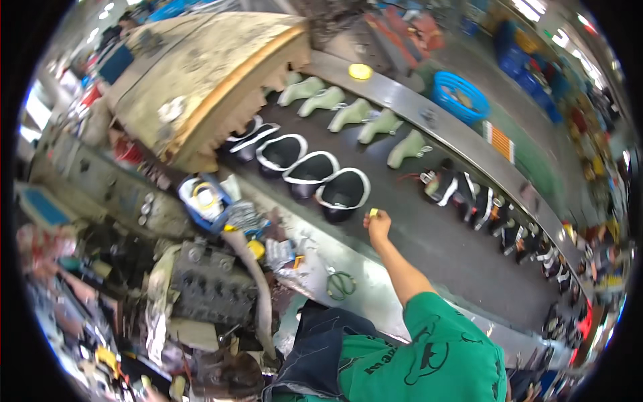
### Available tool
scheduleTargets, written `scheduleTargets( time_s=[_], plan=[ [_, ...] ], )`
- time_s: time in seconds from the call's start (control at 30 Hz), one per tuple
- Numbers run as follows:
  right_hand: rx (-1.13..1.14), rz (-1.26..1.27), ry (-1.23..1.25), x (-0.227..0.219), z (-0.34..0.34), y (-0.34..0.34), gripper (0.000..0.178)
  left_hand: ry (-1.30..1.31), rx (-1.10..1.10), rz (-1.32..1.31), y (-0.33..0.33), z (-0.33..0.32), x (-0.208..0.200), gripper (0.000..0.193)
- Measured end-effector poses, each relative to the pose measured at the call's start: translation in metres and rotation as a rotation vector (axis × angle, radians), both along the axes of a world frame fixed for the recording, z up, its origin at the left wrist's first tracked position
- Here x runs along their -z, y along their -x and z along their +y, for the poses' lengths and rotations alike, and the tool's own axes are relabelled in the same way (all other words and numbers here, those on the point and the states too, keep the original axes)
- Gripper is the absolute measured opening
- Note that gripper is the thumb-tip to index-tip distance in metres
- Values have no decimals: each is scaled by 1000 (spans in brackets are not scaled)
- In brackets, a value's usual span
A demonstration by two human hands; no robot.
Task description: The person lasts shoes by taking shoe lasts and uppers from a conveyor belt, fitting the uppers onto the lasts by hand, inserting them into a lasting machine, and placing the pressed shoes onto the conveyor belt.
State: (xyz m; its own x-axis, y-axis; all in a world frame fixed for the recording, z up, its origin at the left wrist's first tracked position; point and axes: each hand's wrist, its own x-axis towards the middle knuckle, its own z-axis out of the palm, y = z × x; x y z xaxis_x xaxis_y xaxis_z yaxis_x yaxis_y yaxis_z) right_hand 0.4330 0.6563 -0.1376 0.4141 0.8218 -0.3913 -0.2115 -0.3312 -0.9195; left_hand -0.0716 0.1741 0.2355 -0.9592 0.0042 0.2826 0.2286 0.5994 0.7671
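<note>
My right hand [378, 224], its bare forearm coming out of a green short sleeve, is closed with a small yellow piece [374, 212] at the fingertips; its kind is too small to make out. The hand hovers over a dark conveyor belt [395, 194]. Just left of it stands the nearest of several black open-topped boot-like pieces [343, 191] with white rims, lined up toward the machine. Across the belt lie several pale green shoe lasts [348, 115]. Farther right runs a row of dark shoe uppers [475, 201] with white parts. My left hand is out of view.
A large machine hood [207, 67] with a fringed opening covers the belt's far left end. Green-handled scissors [341, 285] lie on the metal ledge. A blue tray [204, 201] stands beside the belt. Beyond it are a yellow disc [360, 71] and a blue basket [461, 97].
</note>
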Motion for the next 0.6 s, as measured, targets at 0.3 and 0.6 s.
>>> scheduleTargets(
  time_s=[0.3,0.6],
  plan=[
    [-813,238,-194,-112,-168,165,16,-262,134,-76,-17,29,53,27],
    [-1269,389,-243,-181,-251,253,18,-105,-64,-27,-28,16,51,62]
  ],
)
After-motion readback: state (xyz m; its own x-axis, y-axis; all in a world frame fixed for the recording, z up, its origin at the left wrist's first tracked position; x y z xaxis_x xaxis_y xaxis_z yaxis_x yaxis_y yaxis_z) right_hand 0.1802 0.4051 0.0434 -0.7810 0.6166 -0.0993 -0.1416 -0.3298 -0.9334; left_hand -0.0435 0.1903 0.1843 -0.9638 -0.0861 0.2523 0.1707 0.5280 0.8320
